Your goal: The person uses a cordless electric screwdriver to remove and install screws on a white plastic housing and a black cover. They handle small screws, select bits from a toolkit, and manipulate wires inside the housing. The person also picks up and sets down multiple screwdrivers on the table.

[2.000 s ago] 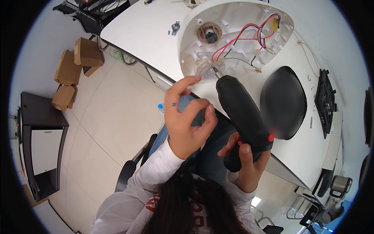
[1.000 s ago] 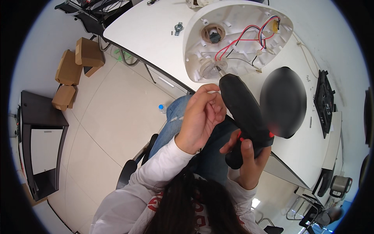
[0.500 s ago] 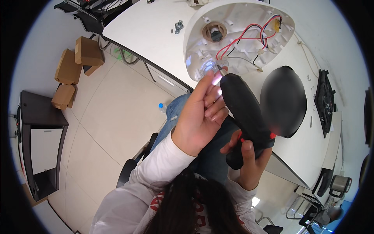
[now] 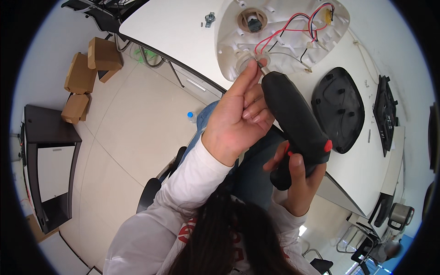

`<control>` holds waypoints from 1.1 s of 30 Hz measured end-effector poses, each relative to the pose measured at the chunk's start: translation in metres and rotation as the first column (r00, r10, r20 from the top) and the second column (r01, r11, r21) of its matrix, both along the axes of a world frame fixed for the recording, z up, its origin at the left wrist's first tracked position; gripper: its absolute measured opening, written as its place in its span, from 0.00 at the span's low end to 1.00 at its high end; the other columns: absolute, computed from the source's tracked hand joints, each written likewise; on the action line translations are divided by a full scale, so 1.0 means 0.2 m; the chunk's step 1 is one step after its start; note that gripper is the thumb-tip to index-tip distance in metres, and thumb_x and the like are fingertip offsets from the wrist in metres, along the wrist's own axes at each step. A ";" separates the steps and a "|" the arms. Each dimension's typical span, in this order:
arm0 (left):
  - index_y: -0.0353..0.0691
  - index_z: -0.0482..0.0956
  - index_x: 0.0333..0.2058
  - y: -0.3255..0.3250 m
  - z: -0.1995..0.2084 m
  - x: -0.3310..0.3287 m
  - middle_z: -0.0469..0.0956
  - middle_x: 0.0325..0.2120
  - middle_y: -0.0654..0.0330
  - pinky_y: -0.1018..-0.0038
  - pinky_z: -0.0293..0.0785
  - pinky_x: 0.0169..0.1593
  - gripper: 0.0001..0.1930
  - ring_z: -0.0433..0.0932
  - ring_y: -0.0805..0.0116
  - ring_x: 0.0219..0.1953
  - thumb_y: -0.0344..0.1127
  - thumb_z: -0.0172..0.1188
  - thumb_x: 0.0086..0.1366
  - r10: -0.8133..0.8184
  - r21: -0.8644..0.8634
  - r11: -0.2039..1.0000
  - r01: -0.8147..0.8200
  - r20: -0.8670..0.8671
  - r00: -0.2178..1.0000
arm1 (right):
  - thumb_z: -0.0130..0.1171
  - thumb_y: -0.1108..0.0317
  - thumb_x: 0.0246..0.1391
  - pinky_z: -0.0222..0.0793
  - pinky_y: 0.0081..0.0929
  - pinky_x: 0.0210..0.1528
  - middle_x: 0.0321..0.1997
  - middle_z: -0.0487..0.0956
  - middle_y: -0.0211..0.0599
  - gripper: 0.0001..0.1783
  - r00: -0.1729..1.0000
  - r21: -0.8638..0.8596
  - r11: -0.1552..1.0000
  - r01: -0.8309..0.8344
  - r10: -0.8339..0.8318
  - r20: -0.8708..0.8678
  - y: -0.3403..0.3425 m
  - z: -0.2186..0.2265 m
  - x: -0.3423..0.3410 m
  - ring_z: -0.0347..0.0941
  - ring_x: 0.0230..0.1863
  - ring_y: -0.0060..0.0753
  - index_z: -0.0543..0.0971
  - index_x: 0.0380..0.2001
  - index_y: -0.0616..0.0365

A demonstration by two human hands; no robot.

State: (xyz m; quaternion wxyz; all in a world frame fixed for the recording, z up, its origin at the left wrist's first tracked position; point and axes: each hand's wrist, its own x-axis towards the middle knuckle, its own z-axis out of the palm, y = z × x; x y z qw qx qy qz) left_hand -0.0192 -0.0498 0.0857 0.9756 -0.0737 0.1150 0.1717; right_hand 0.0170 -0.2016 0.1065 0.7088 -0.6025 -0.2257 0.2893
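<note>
My right hand (image 4: 300, 172) is wrapped round the handle of a black cordless screwdriver (image 4: 291, 107) with red buttons. Its bit points away from me, into the near edge of a white plastic housing (image 4: 293, 59). Beside the bit tip, the thumb and fingers of my left hand (image 4: 240, 107) are pinched together; whatever lies between them is too small to make out. Red and black wires (image 4: 288, 30) run across the inside of the housing. A translucent round part (image 4: 243, 59) sits by my left fingertips.
A black oval cover (image 4: 339, 110) lies right of the screwdriver on the white table (image 4: 169, 27). Further right is a black tool case (image 4: 384, 114). A small metal part (image 4: 209, 19) lies left of the housing. Cardboard boxes (image 4: 80, 73) stand on the floor at left.
The bright light at the screwdriver's tip has gone out. The housing and table sit slightly higher in the picture. Both hands keep much the same grip.
</note>
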 end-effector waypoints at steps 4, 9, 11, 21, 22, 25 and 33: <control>0.49 0.75 0.37 -0.01 0.00 0.01 0.50 0.09 0.74 0.83 0.45 0.16 0.08 0.47 0.82 0.09 0.43 0.54 0.63 0.029 -0.019 0.999 -0.029 0.006 1.000 | 0.55 0.69 0.49 0.66 0.20 0.29 0.27 0.74 0.36 0.18 1.000 -0.009 1.000 0.002 -0.002 -0.002 -0.01 0.00 0.01 0.71 0.24 0.26 0.70 0.42 0.69; 0.50 0.75 0.36 -0.03 0.03 0.00 0.50 0.09 0.73 0.82 0.46 0.17 0.06 0.48 0.81 0.10 0.42 0.55 0.62 0.034 -0.054 0.998 -0.035 -0.012 0.999 | 0.56 0.67 0.48 0.68 0.22 0.28 0.27 0.74 0.39 0.19 0.997 0.014 0.997 0.077 -0.077 -0.015 -0.06 -0.02 0.01 0.72 0.24 0.29 0.70 0.42 0.69; 0.50 0.75 0.36 -0.02 0.02 0.01 0.50 0.09 0.73 0.82 0.46 0.18 0.06 0.48 0.80 0.11 0.41 0.56 0.62 0.039 -0.077 0.996 -0.038 0.001 0.999 | 0.57 0.66 0.49 0.69 0.23 0.27 0.27 0.74 0.40 0.20 0.994 0.014 0.994 0.108 -0.108 -0.026 -0.09 -0.03 0.02 0.73 0.24 0.30 0.69 0.42 0.69; 0.45 0.75 0.33 -0.04 0.03 0.01 0.51 0.11 0.72 0.81 0.46 0.19 0.04 0.49 0.80 0.11 0.36 0.56 0.60 0.037 -0.208 0.978 -0.019 0.086 0.996 | 0.58 0.63 0.50 0.69 0.23 0.27 0.27 0.74 0.39 0.21 0.990 -0.005 0.991 0.133 -0.133 -0.034 -0.16 -0.08 0.07 0.73 0.23 0.30 0.70 0.42 0.68; 0.43 0.73 0.31 -0.04 0.03 0.00 0.51 0.11 0.71 0.81 0.47 0.19 0.04 0.49 0.80 0.12 0.35 0.54 0.60 0.040 -0.181 0.983 -0.021 0.099 0.994 | 0.58 0.63 0.50 0.69 0.22 0.27 0.27 0.74 0.39 0.21 0.991 -0.014 0.991 0.131 -0.131 -0.040 -0.16 -0.08 0.07 0.73 0.23 0.30 0.70 0.42 0.68; 0.41 0.67 0.28 -0.07 0.01 -0.02 0.53 0.12 0.70 0.81 0.49 0.19 0.05 0.51 0.79 0.12 0.34 0.48 0.60 0.072 -0.030 0.997 -0.069 0.113 0.991 | 0.57 0.63 0.50 0.69 0.21 0.28 0.26 0.74 0.38 0.20 0.996 -0.020 0.996 0.085 -0.085 -0.030 -0.14 -0.06 0.06 0.73 0.23 0.28 0.70 0.40 0.68; 0.40 0.63 0.25 -0.07 -0.10 -0.04 0.56 0.14 0.67 0.79 0.55 0.24 0.06 0.55 0.76 0.16 0.33 0.40 0.59 0.209 0.335 0.913 -0.232 0.104 0.972 | 0.55 0.74 0.51 0.70 0.21 0.29 0.28 0.73 0.38 0.16 0.994 -0.011 1.000 -0.011 0.010 -0.109 -0.07 -0.09 0.08 0.72 0.25 0.26 0.67 0.42 0.68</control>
